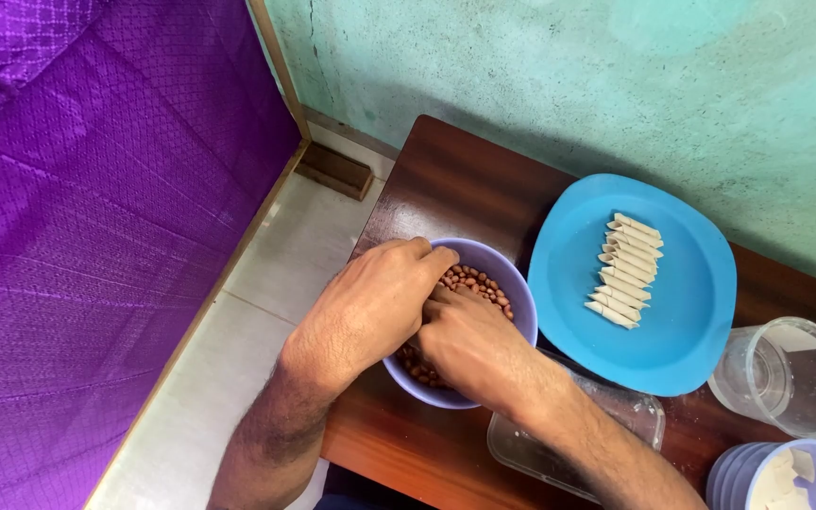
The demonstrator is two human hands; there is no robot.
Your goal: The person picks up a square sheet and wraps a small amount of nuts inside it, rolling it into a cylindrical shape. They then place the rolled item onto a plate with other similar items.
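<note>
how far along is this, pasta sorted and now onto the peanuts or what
Looks done: the pasta tubes lie in a neat row on the blue plate. In hand: the left hand and right hand are both down in the purple bowl among the peanuts. Left, as far as it shows: the clear cup holds nothing visible, and the peanuts remain in the bowl.

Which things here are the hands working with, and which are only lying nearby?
In use:
- left hand and right hand, both in the bowl
- lilac bowl
- peanuts inside it

Lying about:
- blue plate with a row of pasta tubes
- clear cup
- clear flat container
- stacked lilac bowls holding pale pieces
</note>
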